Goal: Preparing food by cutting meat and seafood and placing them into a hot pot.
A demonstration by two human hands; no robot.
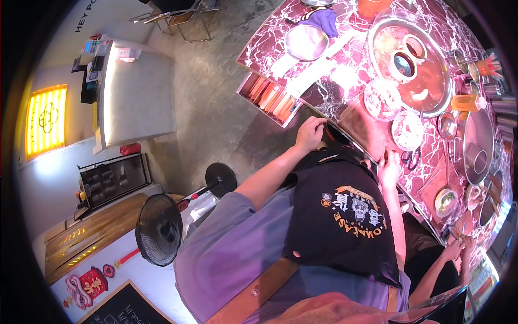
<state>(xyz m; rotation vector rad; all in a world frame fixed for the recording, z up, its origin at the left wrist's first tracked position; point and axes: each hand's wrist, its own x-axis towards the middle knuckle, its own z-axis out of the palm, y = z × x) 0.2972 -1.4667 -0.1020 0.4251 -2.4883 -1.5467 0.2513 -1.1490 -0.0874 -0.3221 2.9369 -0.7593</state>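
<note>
My left hand [311,133] is at the near edge of the marbled table [429,178], its fingers partly curled and one fingertip by the edge. My right hand [388,168] is over the same edge further right, fingers bunched together. No object shows in either hand, though both palms are hidden. Just beyond the right hand lie black-handled scissors [412,159]. Two round containers with pale contents, one [382,100] behind the other [407,130], stand close by. A flat brown board [362,123] lies between my hands.
A wide round metal tray [374,67] holds two bowls. To the right are a large metal pan [465,162], a bottle of amber liquid [465,103] and another person's hands [457,248]. An open drawer [269,99] of thin packets juts out left. A fan [160,230] stands behind.
</note>
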